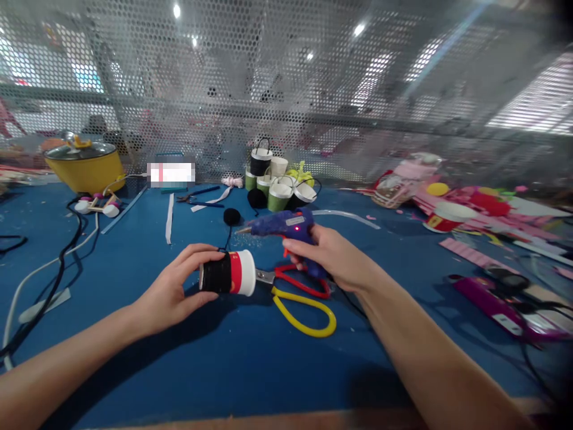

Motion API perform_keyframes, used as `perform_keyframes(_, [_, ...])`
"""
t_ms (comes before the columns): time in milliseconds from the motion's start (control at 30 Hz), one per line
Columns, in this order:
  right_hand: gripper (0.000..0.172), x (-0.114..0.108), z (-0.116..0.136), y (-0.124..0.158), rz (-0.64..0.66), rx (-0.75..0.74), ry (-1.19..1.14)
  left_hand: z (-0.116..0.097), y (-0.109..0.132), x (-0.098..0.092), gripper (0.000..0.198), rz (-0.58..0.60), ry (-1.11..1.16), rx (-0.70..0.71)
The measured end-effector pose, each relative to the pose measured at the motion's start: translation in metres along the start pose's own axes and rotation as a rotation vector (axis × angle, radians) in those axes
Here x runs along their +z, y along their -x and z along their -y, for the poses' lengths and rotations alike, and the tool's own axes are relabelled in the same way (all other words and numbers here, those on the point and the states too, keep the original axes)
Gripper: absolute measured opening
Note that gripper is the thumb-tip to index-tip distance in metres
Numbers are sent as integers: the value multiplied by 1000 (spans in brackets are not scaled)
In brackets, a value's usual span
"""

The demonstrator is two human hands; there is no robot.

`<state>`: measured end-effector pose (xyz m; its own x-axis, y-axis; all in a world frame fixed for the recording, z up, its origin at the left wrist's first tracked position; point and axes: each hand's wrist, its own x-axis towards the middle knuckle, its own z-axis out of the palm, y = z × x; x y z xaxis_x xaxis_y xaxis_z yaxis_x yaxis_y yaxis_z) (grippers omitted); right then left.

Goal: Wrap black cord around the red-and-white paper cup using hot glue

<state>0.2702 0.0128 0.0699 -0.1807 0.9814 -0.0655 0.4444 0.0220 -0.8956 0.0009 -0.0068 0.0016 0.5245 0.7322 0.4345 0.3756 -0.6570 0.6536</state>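
Note:
My left hand (172, 292) grips a paper cup (242, 273) lying on its side, its white rim facing right. Black yarn wraps the cup's base half, and a red printed band shows beside the rim. In my right hand (333, 257) is a blue hot glue gun (286, 224) with a small red light lit. Its nozzle points left, above the cup and apart from it. A clear glue stick trails from its back. Scissors (307, 316) with one red and one yellow handle loop lie under the gun, blades partly behind the cup. A black yarn ball (231, 216) sits beyond the nozzle.
Several small yarn-wrapped cups (280, 194) stand at the back centre. At the far left is a yellow pot (85, 167), with cables (58, 257) near it. Pliers (199, 194) lie at the back. Pink craft scraps, another cup (447, 216) and a purple power strip (492, 307) occupy the right.

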Motion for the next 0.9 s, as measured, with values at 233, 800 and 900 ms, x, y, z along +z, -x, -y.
perform_keyframes(233, [21, 16, 4, 24, 20, -84, 180, 2, -2, -2, 42, -38, -108, 2])
perform_keyframes(800, [12, 26, 1, 36, -59, -367, 554, 4, -4, -1, 44, -54, 33, -108])
perform_keyframes(900, [11, 25, -3, 37, -60, -358, 543, 2, -4, 0, 44, -62, 19, -78])
